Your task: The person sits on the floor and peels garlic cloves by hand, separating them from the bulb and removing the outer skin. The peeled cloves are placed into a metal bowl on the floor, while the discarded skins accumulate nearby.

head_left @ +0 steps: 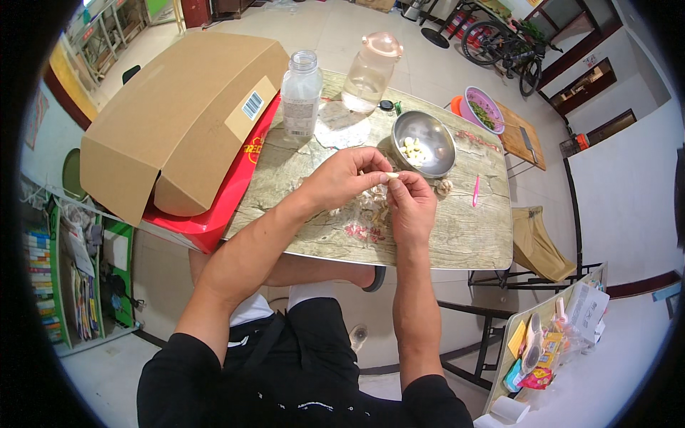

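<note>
Both hands meet over a small folding table (464,235) with a wood-grain top. My left hand (346,175) and my right hand (409,203) pinch one pale garlic clove (391,175) between their fingertips. Loose garlic skins (371,203) lie on the table under the hands. A garlic piece (444,187) rests just right of my right hand. Beyond the hands stands a steel bowl (428,135) holding several peeled cloves (414,151).
A pink-handled small tool (475,191) lies right of the bowl. A clear plastic bottle (300,95) and a pink-lidded jar (371,71) stand at the back. A cardboard box (178,114) on a red tray (214,214) overhangs the left side. A pink basin (481,107) sits on a stool behind.
</note>
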The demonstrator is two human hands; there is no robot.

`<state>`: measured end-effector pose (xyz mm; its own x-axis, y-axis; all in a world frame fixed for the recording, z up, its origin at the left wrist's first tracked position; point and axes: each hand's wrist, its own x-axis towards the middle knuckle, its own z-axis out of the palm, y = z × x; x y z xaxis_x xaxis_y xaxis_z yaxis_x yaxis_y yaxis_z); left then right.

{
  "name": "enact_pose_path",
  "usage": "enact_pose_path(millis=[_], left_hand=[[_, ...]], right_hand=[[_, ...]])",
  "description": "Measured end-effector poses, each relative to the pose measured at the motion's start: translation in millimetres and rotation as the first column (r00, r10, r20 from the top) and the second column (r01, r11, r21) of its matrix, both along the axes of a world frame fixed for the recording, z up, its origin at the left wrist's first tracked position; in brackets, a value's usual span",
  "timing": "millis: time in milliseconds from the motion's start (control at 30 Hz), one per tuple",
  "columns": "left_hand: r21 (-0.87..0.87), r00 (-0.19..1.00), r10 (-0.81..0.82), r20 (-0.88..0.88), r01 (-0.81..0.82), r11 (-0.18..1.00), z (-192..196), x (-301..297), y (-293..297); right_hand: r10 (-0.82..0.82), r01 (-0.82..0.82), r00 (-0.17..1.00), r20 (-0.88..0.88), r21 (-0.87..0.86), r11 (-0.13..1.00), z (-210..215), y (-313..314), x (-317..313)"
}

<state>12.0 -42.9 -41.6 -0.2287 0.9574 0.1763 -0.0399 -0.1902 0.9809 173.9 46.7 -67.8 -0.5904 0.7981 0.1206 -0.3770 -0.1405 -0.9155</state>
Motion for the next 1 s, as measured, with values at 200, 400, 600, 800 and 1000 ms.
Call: enact_pose_path(millis=[200,400,600,800,1000], left_hand=[[-0.023,0.999,0.03,0.035,-0.029,0.999,1.5,2.7,-0.3],[-0.051,0.997,0.061,0.056,-0.058,0.997,-1.3,3.0,0.2],[-0.069,0.997,0.065,0.047,-0.062,0.996,3.0,5.7,-1.3],[-0.079,0.997,0.075,0.029,-0.072,0.994,0.0,4.3,-1.7],[-0.095,0.99,0.059,0.125,-0.048,0.994,6.1,3.3,-2.6]], right_hand=[[0.012,-0.013,0.998,0.062,0.02,1.0,2.0,0.3,1.2],[-0.057,0.054,0.996,0.068,0.04,0.998,8.8,-3.0,-0.2],[-0.137,0.105,0.979,0.153,0.199,0.974,7.9,-6.2,-1.4],[-0.135,0.098,0.967,0.217,0.173,0.98,9.6,-7.7,-0.4],[-0.063,0.056,0.988,0.141,0.053,0.997,10.1,-5.2,0.9]])
